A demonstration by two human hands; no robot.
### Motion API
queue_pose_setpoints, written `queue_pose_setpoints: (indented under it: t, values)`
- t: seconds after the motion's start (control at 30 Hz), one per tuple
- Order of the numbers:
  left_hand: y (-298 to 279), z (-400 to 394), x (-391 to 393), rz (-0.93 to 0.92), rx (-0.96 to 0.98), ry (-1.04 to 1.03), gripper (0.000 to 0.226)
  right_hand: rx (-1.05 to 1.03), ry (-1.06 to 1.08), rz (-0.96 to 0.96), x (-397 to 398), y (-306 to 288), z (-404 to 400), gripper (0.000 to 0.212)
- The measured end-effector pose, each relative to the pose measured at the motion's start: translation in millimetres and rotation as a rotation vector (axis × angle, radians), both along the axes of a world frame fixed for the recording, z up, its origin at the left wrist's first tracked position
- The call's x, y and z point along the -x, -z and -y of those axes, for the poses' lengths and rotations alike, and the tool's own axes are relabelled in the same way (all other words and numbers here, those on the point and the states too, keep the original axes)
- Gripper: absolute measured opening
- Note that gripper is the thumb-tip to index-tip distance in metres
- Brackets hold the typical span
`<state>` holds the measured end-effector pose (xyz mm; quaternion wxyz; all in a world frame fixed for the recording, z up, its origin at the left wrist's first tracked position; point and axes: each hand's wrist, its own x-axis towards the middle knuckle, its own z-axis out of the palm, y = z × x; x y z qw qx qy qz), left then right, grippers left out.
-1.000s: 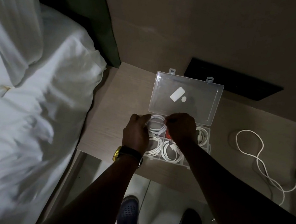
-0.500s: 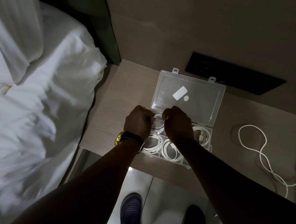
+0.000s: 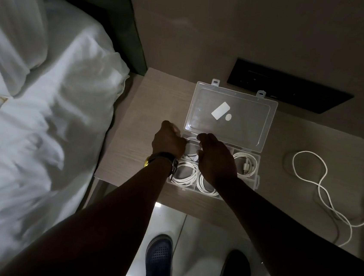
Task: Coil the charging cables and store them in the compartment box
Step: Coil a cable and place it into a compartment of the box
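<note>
Since a moment ago our left hand point(image 3: 168, 139) has slid left, off the far-left compartment to the wall of the compartment box point(image 3: 257, 168), fingers curled; what it grips we cannot tell. Our right hand point(image 3: 216, 158) hovers half-closed over the middle, fingertips on the coiled cable point(image 3: 193, 141) in that compartment. Other coils fill neighbouring compartments. One loose cable point(image 3: 319, 186) lies uncoiled on the table point(image 3: 136, 137), well right of the box.

We have one view only, from the head, looking steeply down and forward over both forearms onto the bedside table point(image 3: 157, 103), close enough that its near edge crosses mid-frame. The bed point(image 3: 43, 123) fills our left side, the wall the top.
</note>
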<state>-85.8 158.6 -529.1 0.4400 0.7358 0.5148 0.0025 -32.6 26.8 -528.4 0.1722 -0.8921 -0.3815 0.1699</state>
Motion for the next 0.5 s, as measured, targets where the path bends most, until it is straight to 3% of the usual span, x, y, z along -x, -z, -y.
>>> queue_pose_setpoints:
  t: [0.13,0.33,0.5]
  values:
    - [2.9,3.4,3.5,0.028,-0.027,0.025,0.011,-0.052,-0.026,0.034,-0.4,-2.7,6.7,0.038]
    - [3.0,14.7,18.1,0.153,-0.100,-0.025,0.012,-0.282,0.087,0.012,-1.2,-15.1,39.0,0.028]
    - [-13.5,42.1,17.1,0.296,-0.258,-0.010,0.011,-0.370,0.444,0.018,-37.0,-21.5,105.1,0.017]
